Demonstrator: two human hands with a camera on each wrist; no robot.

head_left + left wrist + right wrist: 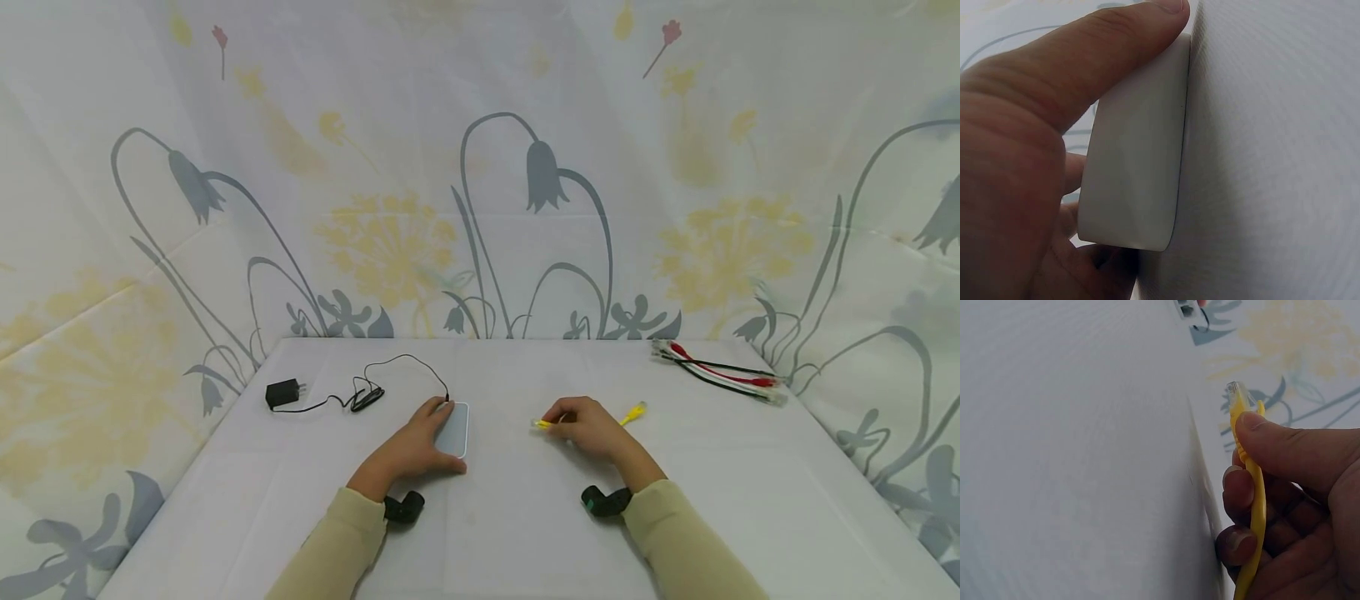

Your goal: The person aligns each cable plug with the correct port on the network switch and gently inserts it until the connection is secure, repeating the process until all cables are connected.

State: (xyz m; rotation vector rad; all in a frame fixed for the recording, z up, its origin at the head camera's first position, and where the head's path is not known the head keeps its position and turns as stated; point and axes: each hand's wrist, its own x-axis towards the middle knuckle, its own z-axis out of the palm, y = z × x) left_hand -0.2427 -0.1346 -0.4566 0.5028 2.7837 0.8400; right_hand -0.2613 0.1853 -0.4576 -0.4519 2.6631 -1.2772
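My left hand grips a small white network box lying on the table, its thumb at the near end and fingers at the far end. In the left wrist view the white side wall of the box stands between thumb and fingers. A thin black power cord enters the box's far end. To the right, my right hand pinches a yellow Ethernet cable just behind its clear plug, which points left toward the box. The cable's other end sticks out beyond the hand.
A black power adapter lies at the back left, its cord bundled partway along. At the back right lie several red and black cables with clear ends. Behind the white table hangs a flower-patterned cloth.
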